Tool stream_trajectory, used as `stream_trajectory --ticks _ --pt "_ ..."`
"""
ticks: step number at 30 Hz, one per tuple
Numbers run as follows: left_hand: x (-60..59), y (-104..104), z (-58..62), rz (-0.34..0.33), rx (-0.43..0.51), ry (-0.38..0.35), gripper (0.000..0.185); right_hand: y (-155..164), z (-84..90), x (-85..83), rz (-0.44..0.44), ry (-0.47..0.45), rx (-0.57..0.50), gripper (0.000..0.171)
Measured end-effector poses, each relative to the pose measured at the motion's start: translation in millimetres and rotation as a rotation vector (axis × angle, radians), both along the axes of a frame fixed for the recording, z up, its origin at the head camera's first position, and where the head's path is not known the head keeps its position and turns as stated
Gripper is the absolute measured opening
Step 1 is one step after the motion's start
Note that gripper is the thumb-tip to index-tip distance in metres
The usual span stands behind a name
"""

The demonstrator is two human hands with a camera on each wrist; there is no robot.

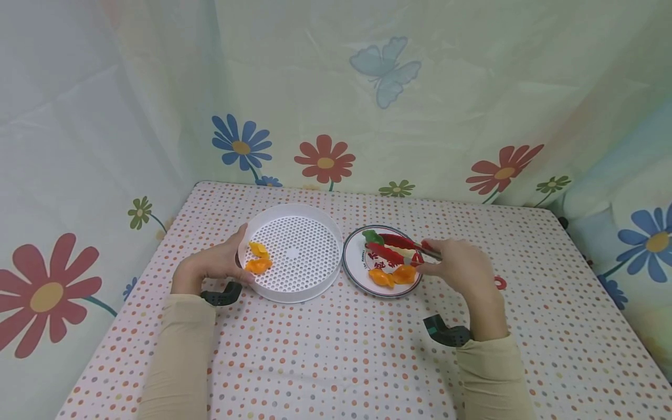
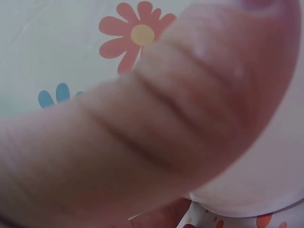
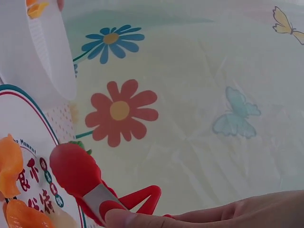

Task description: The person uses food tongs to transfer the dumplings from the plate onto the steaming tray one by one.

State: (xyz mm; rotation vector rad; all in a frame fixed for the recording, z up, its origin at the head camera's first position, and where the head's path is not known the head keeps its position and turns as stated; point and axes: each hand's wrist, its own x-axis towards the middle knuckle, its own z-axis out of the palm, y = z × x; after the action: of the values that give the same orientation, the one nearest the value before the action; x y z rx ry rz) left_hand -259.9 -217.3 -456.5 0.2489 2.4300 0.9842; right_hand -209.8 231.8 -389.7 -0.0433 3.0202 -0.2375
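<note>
My left hand (image 1: 223, 259) grips the left rim of a round white sieve (image 1: 315, 280) with a perforated bottom. Two small orange dumpling-shaped pieces (image 1: 259, 265) lie inside, close to that hand. In the left wrist view the thumb (image 2: 190, 104) fills much of the picture against the white wall. With my right hand (image 1: 462, 265) I hold red-tipped tongs (image 3: 78, 168) over a round plate (image 1: 359, 274). Orange dumpling-shaped pieces (image 1: 381, 278) sit at the plate's near side. A green piece (image 1: 373, 236) and a cream piece (image 1: 403, 253) show around the tongs' spread tips.
Sieve and plate stand side by side, nearly touching, on a dotted tablecloth (image 1: 325, 361). A red ring (image 1: 500, 283) shows just right of the right wrist. Flower-printed curtains (image 1: 294, 87) close off the back and sides of the table.
</note>
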Motion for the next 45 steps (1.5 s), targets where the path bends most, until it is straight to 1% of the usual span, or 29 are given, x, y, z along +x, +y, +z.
stream_trajectory --ticks 8,16,18,19,21,23,25,28,30,32,36,41,45 --pt "1.0 -3.5 1.8 -0.004 0.001 0.003 0.140 -10.2 4.4 2.1 -0.045 0.103 -0.043 0.072" --pt "1.4 -8.0 1.9 -0.017 0.010 0.008 0.140 -33.1 6.3 3.2 -0.092 0.196 -0.039 0.073" --pt "1.4 -9.0 2.1 -0.022 0.020 0.009 0.140 -43.1 4.2 2.6 -0.111 0.259 -0.064 0.072" --pt "1.3 -9.4 2.1 -0.027 0.030 0.011 0.139 -48.6 2.6 2.5 -0.110 0.308 -0.078 0.072" --pt "1.1 -10.0 2.3 -0.034 0.054 0.016 0.138 -60.1 -1.7 2.7 -0.079 0.429 -0.125 0.070" --pt "1.3 -10.3 2.5 -0.037 0.073 0.019 0.137 -71.2 -7.8 3.2 -0.014 0.562 -0.178 0.065" --pt "1.6 -10.6 2.9 -0.035 0.072 0.020 0.136 -82.1 -14.8 4.0 0.066 0.670 -0.203 0.063" --pt "2.2 -10.7 3.5 -0.032 0.052 0.017 0.137 -97.4 -27.1 5.4 0.162 0.755 -0.227 0.061" --pt "2.6 -10.7 3.1 -0.032 0.040 0.016 0.138 -107.3 -34.9 6.8 0.197 0.756 -0.219 0.060" --pt "2.6 -10.2 2.0 -0.037 0.047 0.016 0.137 -116.5 -42.0 8.7 0.214 0.719 -0.208 0.060" --pt "2.3 -7.2 -1.4 -0.039 0.067 0.013 0.136 -132.0 -51.0 11.7 0.225 0.592 -0.172 0.066" --pt "-0.3 -1.7 -3.9 -0.026 0.067 0.006 0.137 -146.2 -51.2 9.1 0.264 0.468 -0.084 0.067" --pt "-3.0 1.2 -3.1 -0.008 0.067 0.008 0.138 -154.9 -45.4 0.2 0.301 0.411 -0.039 0.065"
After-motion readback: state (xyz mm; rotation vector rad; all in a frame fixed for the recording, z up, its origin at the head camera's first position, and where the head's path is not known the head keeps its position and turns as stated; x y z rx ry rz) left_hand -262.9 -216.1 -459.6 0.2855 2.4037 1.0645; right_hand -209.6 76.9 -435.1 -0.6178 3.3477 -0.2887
